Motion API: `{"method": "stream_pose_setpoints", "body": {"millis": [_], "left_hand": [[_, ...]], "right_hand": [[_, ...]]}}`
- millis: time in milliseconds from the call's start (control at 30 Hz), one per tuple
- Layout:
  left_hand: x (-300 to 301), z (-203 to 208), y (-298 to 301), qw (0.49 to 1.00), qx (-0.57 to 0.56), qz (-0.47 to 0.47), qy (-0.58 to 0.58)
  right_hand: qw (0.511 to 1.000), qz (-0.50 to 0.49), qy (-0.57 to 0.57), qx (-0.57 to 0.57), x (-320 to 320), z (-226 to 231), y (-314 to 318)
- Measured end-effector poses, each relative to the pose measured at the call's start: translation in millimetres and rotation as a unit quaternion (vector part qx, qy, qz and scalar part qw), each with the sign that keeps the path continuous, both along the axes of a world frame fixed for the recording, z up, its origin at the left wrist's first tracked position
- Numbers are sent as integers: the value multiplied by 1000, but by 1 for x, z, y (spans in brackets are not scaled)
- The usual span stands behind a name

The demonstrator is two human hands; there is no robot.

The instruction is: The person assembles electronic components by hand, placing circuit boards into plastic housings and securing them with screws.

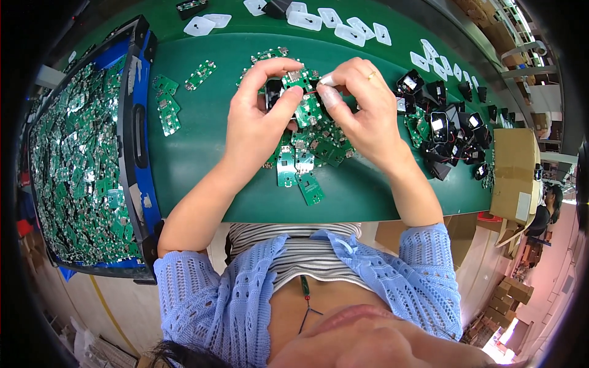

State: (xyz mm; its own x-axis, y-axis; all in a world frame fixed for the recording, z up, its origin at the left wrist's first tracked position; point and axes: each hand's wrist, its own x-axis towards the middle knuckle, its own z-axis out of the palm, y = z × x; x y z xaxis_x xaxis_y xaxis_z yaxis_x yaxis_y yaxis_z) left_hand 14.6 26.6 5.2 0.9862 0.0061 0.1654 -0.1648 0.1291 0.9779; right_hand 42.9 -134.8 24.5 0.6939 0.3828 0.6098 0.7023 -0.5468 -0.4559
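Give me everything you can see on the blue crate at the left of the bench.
The blue crate is a plastic bin with black corner pieces and a slotted handle in its near wall. It sits at the green bench's left end, open-topped, heaped with small green circuit boards. Neither hand touches it; a few loose boards lie just beside it.

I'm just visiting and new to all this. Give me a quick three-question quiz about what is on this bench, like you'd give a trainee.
1. True or false: the blue bin of green boards sits at the person's right.
2. What do the left hand and the right hand hold together: A, a cardboard box; B, a green circuit board; C, a white tray?
3. What colour is the table?

Key:
1. False, it sits at the left.
2. B, held above the pile of boards; a small black part sits against it.
3. Green.
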Motion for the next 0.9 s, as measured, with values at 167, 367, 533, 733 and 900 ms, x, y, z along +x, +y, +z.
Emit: {"method": "stream_pose_setpoints", "body": {"millis": [167, 367, 533, 733, 900], "left_hand": [[-3, 0, -1, 972, 168, 64, -149], [3, -1, 0, 949, 210, 112, -206], [5, 0, 3, 980, 117, 73, -146], [-1, 11, 8, 974, -99, -104, 175], [-1, 8, 3, 991, -52, -86, 85]], "right_hand": [[994, 5, -58, -88, 5, 9, 2], [985, 8, -60, -164, -1, 20, 7], [994, 49, 71, 63, -2, 11, 9], [987, 61, 89, 118, -2, -5, 3], [983, 70, 93, 143, 4, -10, -4]]}}
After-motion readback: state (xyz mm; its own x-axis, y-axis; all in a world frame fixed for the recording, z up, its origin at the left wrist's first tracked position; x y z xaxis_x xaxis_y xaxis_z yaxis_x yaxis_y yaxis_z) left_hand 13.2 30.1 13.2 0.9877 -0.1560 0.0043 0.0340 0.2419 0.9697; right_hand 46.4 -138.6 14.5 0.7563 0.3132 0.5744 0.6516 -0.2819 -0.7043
